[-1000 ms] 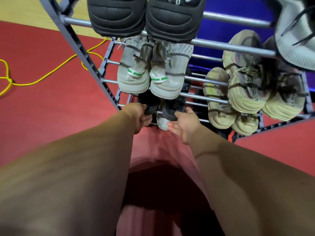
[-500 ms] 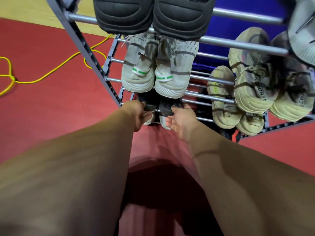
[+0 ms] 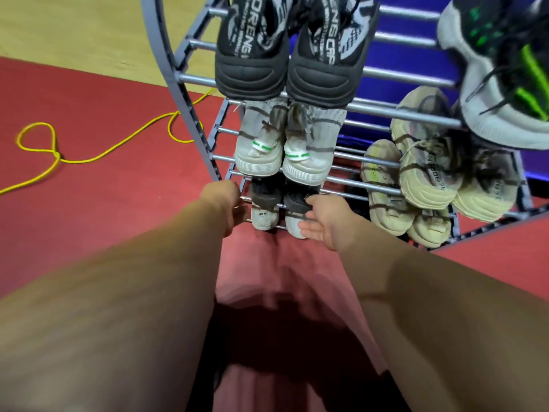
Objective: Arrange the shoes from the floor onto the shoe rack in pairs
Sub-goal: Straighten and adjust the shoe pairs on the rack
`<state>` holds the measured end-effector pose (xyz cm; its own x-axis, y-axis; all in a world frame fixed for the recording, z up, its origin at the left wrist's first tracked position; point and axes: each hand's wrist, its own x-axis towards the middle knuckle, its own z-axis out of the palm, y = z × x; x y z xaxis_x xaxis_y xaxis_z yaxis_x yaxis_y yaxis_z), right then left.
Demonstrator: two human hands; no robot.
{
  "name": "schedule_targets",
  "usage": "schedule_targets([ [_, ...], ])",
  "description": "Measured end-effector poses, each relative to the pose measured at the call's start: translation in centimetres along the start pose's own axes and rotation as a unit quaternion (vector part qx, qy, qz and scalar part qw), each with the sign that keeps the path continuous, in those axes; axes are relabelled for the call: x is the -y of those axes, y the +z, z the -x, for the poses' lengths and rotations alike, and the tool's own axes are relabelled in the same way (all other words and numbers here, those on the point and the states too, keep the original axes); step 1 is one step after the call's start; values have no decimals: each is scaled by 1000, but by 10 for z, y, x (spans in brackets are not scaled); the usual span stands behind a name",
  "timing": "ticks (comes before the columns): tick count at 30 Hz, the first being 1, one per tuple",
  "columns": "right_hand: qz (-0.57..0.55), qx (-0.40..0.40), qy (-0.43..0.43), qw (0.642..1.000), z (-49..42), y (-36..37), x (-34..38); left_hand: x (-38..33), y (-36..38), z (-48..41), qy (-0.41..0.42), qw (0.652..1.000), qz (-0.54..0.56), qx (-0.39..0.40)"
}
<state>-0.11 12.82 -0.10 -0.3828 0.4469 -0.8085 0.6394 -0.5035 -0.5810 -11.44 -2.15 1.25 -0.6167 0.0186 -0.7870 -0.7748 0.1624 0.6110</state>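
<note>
A black-and-white pair sits heels-out on the bottom shelf of the grey shoe rack (image 3: 190,120). My left hand (image 3: 227,203) curls against the outer side of the left shoe (image 3: 264,211), with its fingertips hidden. My right hand (image 3: 325,221) cups the right shoe (image 3: 294,212), fingers on the dark upper and thumb by the white heel. Above them stand a white pair with green tags (image 3: 285,156) and a black pair (image 3: 288,72) on the top shelf.
Beige pairs (image 3: 427,173) fill the right side of the lower shelves, and a grey shoe with green laces (image 3: 502,84) sits top right. A yellow cable (image 3: 98,156) loops over the red floor to the left. A blue wall stands behind the rack.
Both hands have pushed the black-and-white pair further in onto the bottom shelf. The camera has tilted up, so more of the top shelf shows.
</note>
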Motion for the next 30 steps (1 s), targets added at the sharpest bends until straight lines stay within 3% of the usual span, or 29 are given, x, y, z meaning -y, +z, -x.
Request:
schedule_targets([
  [4, 4, 53, 3, 999, 36, -12, 6, -19, -25, 32, 33, 998, 37, 46],
  [9, -111, 177, -6, 978, 73, -14, 18, -29, -34, 46, 64, 990, 13, 123],
  [18, -235, 137, -25, 962, 81, -2, 29, -32, -4, 56, 121, 986, 16, 116],
  [30, -242, 134, -33, 960, 76, -7, 31, -30, 6, 62, 156, 982, 32, 98],
])
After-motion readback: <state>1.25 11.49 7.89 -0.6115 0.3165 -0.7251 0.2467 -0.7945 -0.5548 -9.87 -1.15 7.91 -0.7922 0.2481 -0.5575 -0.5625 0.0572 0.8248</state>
